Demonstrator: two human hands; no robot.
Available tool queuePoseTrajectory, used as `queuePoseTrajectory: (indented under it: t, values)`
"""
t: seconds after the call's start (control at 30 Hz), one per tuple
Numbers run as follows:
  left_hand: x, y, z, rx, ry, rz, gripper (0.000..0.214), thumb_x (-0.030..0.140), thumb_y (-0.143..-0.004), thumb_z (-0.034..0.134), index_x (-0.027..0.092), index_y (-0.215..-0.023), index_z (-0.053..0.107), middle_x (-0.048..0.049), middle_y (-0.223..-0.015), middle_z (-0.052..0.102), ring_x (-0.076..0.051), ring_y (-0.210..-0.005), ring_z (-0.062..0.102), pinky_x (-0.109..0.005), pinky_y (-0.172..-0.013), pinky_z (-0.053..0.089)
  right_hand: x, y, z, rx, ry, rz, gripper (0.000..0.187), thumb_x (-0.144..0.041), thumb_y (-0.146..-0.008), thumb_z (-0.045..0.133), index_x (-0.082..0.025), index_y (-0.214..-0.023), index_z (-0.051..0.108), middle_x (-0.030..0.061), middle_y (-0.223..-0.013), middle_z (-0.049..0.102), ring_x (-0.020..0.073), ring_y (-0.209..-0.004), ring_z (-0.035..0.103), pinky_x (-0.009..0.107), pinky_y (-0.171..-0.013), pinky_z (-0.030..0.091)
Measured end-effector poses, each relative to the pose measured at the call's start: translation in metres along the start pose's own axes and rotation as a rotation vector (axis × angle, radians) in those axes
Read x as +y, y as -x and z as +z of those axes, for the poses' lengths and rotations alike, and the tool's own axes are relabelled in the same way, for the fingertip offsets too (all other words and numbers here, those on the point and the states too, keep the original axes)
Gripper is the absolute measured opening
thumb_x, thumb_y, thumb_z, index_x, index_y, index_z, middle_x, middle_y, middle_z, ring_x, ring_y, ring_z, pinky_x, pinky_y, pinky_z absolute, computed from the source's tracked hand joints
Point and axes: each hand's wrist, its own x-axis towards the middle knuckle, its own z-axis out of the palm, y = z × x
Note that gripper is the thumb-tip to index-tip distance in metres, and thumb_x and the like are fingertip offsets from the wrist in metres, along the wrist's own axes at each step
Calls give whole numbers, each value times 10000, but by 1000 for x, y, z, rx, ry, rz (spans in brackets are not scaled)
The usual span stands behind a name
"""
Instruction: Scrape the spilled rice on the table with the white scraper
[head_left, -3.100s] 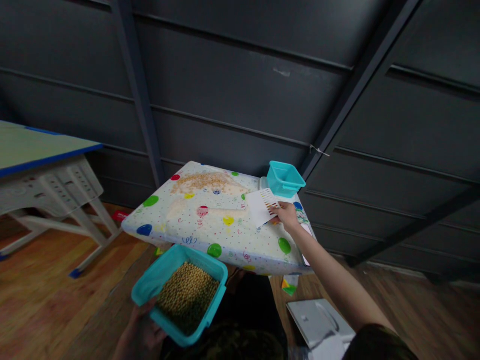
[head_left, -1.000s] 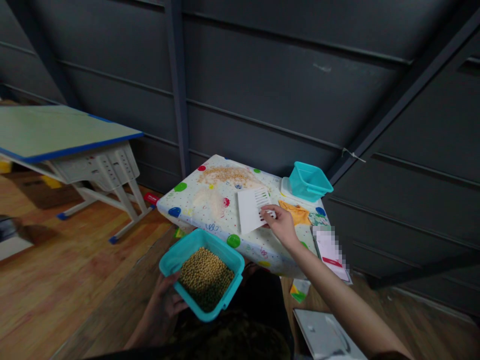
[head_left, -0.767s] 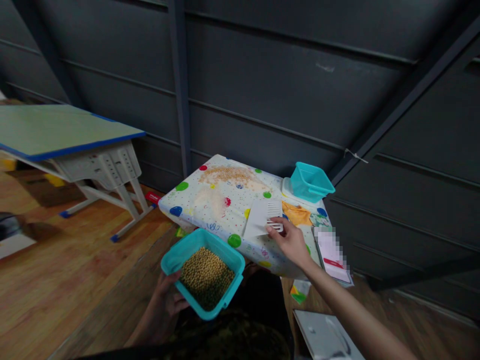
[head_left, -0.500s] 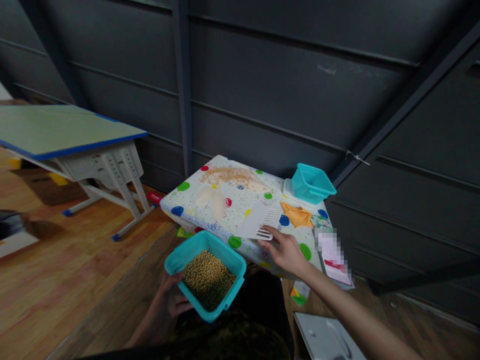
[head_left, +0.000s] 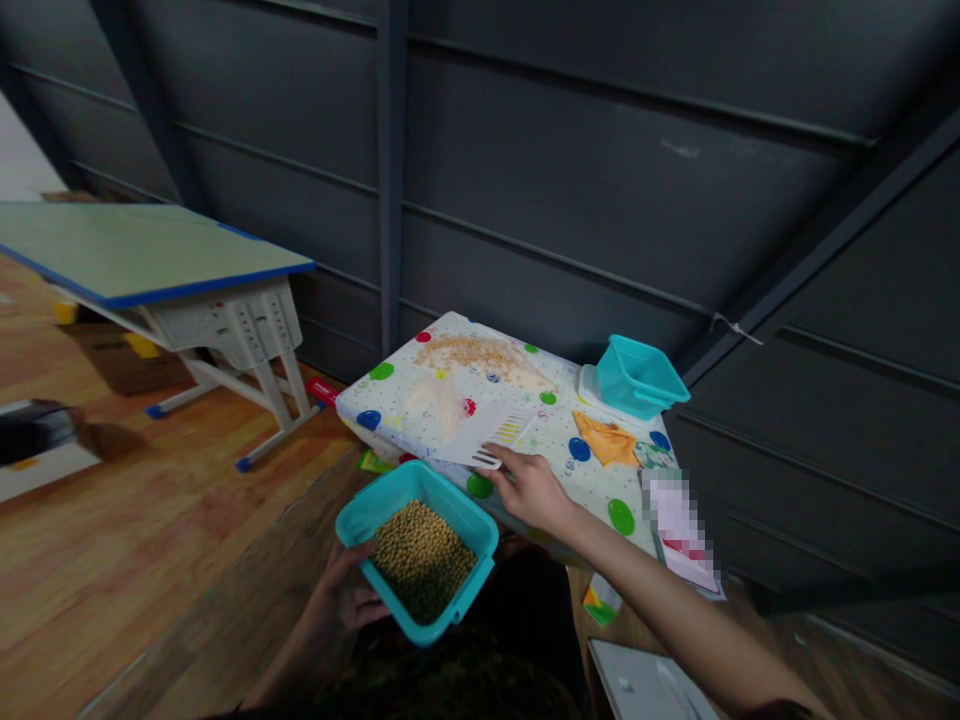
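Observation:
My left hand [head_left: 343,592] grips the near left side of a turquoise plastic tub [head_left: 474,590], thumb over the rim. Tan beans, probably soybeans [head_left: 420,540], lie in the tub, which is held off the table's front edge. At the front of the table, my right hand [head_left: 534,490] pinches a flat white slotted scoop [head_left: 471,432] by its slotted end. Its plain end points left, over a patch of pale powder [head_left: 436,398]. Farther back, a spread of tan grains or beans [head_left: 472,352] lies on the patterned tablecloth [head_left: 405,375].
A second turquoise tub [head_left: 641,378] stands on a white lid at the back right. An orange cloth [head_left: 606,440] and a paper [head_left: 686,530] lie on the right side. A green-topped desk [head_left: 150,250] stands left, and a dark panelled wall [head_left: 562,170] rises behind.
My right hand has moved left with the slotted scoop, carrying its plain end toward the powder and the tub. My left hand still holds the tub. The whole view has shifted slightly.

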Motion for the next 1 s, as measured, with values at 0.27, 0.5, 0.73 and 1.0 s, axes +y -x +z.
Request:
queuePoseTrajectory:
  t: [0.27,0.5,0.73,1.0]
  values:
    - [-1,1,0,-18,62,-13,956,429,-953,924,336,-1820,530,-193,-1568,857,-413,-1020,951,-545,-872,801,-43,-55,6,-79,157,23,438,-304,-1185,662,-164,-1568,821,178,-1266,956,339,-1126,934,401,-991,698]
    - [-2,1,1,5,64,-6,884,437,-947,918,324,-1753,574,-185,-1455,900,-450,-1133,949,-576,-937,798,-85,-93,2,-174,293,79,347,-337,-1255,626,-131,-1438,837,219,-1234,936,333,-1100,901,361,-892,604]
    - [0,1,1,10,92,-12,884,411,-924,948,283,-1731,612,-197,-1397,919,-457,-1119,951,-535,-866,805,-97,-118,-28,-143,292,31,307,-341,-1234,687,-109,-1276,884,196,-1095,923,288,-985,849,353,-830,532]
    - [4,0,-8,33,86,-8,907,366,-954,909,281,-1790,568,-180,-1351,931,-458,-1113,953,-583,-938,802,-65,-83,-59,87,-96,20,255,-447,-1085,878,-197,-1077,928,99,-909,905,267,-885,853,359,-853,602]
